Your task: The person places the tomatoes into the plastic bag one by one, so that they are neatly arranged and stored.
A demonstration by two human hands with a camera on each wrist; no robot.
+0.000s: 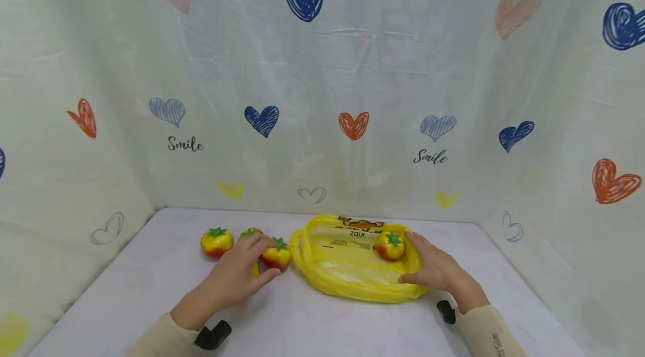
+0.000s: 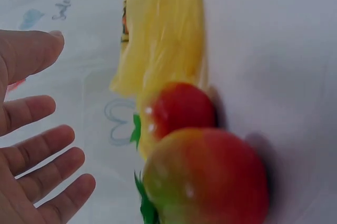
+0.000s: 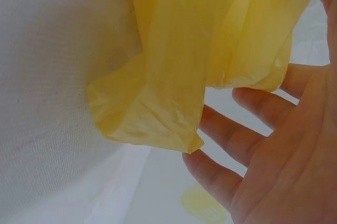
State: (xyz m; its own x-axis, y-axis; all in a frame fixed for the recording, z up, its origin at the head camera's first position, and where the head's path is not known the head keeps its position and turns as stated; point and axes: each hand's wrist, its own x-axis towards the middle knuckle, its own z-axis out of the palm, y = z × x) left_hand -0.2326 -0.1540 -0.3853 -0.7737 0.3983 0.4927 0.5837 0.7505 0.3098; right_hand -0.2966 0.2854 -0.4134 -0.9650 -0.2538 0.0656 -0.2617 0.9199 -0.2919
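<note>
A yellow plastic bag [image 1: 347, 284] lies spread on the table, its mouth wide, with a red-yellow fruit [image 1: 390, 245] inside at the right. My right hand [image 1: 437, 267] touches the bag's right edge, fingers spread; the right wrist view shows this hand [image 3: 284, 145] against the yellow plastic [image 3: 174, 60]. To the bag's left are several similar fruits, among them one [image 1: 216, 243] at the far left and one [image 1: 276, 256] beside the bag. Over this group is my left hand [image 1: 237, 273]. In the left wrist view the hand [image 2: 37, 155] has spread fingers, apart from two fruits [image 2: 210, 176].
A white table [image 1: 312, 329] carries everything. Behind it and at both sides hangs a pale curtain [image 1: 312, 167] printed with hearts and the word Smile. A dark strap piece [image 1: 214, 336] shows at the left wrist, another [image 1: 446, 312] at the right.
</note>
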